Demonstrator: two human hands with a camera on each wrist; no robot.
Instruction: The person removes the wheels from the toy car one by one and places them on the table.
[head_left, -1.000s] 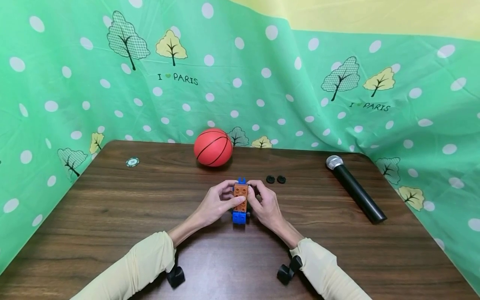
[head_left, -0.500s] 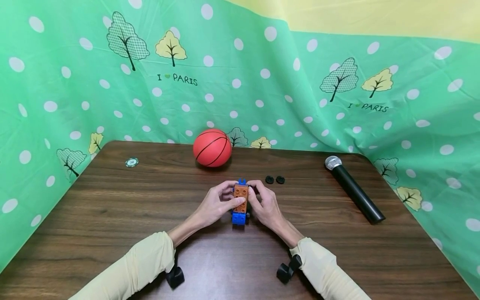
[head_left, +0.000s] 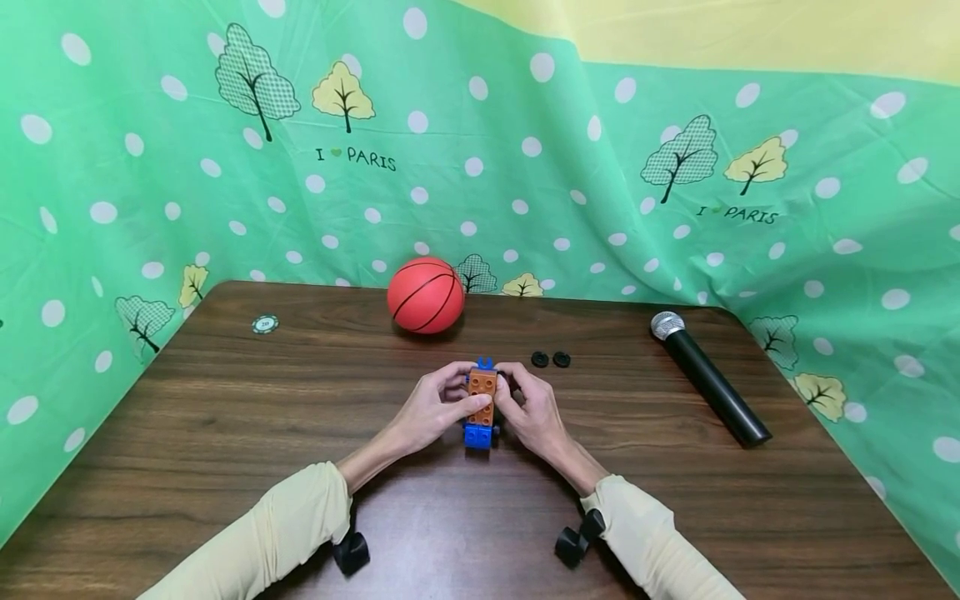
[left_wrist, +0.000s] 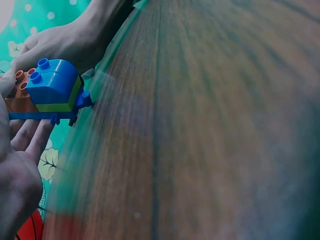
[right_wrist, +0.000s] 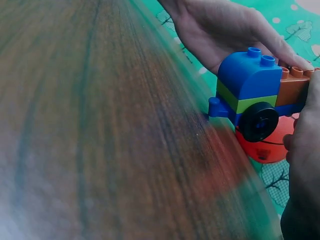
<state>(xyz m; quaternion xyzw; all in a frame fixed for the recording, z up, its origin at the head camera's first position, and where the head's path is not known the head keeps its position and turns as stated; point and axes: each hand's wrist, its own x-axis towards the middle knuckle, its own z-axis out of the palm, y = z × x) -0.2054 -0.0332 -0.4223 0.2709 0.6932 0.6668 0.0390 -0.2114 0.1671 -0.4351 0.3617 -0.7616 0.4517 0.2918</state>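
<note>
A toy block car (head_left: 481,408) with orange bricks, a blue rounded brick (right_wrist: 250,75), a green layer and a blue base stands between both hands over the table. My left hand (head_left: 433,408) holds it from the left, thumb on the orange studs, fingers along the side and underneath. At the car's far right side, my right hand (head_left: 531,410) pinches a dark, mostly hidden wheel (right_wrist: 302,96) with thumb and fingers curled. One black wheel (right_wrist: 258,121) sits on the near right side of the base. On the near left, the left wrist view shows a bare blue axle stub (left_wrist: 55,119).
Two loose black wheels (head_left: 551,359) lie beyond the right hand. A red ball (head_left: 426,295) rests at the table's back, a poker chip (head_left: 265,323) at back left, and a microphone (head_left: 708,379) on the right. A green printed cloth (head_left: 480,200) hangs behind the table.
</note>
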